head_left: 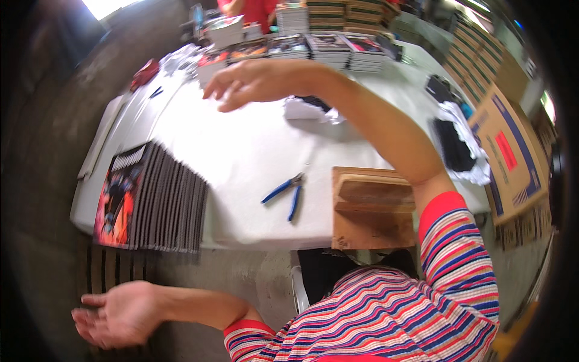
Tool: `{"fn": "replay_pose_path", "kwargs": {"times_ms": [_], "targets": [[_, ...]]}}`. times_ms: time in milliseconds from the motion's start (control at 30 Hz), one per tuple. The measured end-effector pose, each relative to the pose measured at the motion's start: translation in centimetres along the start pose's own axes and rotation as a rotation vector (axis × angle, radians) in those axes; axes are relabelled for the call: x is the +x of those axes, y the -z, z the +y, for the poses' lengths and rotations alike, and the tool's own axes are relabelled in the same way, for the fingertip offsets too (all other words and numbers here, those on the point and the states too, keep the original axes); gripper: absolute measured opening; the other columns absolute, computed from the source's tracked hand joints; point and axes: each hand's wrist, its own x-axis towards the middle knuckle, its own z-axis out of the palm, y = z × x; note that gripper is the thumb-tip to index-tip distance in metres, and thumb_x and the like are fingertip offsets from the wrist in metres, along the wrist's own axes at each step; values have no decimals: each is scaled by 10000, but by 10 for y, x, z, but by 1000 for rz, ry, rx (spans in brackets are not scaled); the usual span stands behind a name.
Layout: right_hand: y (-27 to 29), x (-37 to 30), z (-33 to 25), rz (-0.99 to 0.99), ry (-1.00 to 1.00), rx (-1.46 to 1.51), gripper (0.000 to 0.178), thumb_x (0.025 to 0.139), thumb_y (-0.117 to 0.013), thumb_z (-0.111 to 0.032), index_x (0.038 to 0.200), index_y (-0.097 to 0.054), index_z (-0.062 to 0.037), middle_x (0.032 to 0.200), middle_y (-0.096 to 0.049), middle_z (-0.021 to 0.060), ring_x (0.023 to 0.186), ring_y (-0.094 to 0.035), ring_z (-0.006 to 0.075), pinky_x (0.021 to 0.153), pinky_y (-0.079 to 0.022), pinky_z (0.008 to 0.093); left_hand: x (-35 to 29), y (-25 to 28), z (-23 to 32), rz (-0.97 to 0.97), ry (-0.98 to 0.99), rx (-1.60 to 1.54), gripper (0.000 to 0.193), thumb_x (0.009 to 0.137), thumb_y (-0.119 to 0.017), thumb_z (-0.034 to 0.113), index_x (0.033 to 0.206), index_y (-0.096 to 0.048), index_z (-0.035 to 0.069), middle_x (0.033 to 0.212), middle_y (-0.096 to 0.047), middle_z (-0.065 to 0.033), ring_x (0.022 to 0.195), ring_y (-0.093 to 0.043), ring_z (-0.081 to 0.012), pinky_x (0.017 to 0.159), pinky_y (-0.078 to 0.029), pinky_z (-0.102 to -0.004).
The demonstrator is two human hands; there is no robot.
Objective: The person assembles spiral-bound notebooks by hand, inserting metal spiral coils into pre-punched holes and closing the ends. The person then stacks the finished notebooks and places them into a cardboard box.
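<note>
My left hand [123, 314] is out past the table's near edge at the lower left, palm up, fingers apart and nothing in it. My right arm reaches across the table, and my right hand [244, 84] hangs above its far part, slightly blurred, fingers loosely bent and apart with no object seen in them. Nearest to my left hand is an overlapping row of dark-edged booklets [151, 199] with a colourful cover at its left end. Blue-handled cutting pliers [289, 190] lie with handles spread mid-table. Right of them sits a stepped wooden block [374, 208] at the near edge.
Stacks of books [325, 48] line the far side of the white-covered table [259, 151], a person in red [256, 15] behind them. Dark pieces with white wrapping [458, 145] lie at the right edge, beside a large cardboard box [509, 154]. A red item [145, 73] lies far left.
</note>
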Motion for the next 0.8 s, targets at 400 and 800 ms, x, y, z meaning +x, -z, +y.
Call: {"fn": "replay_pose_path", "kwargs": {"times_ms": [400,800], "targets": [[45,-501,-106,527,-355,-156,427,745,-721,-231,1100,-592,-32,1003,-629,96,910,-610,236,827,-465,341,-208,-142,262,-1126,312,-822,223,716,-686,276,817,-553,128,908,-439,-92,897,-500,-278,785,-458,-423],[9,-774,-161,1195,160,-46,130,784,-707,-185,862,-649,-99,817,-654,79,670,-637,198,809,-456,395,-401,-342,618,-1815,357,-1723,299,905,-512,259,919,-616,-21,859,-617,-120,732,-564,-182,669,-442,-293]]}}
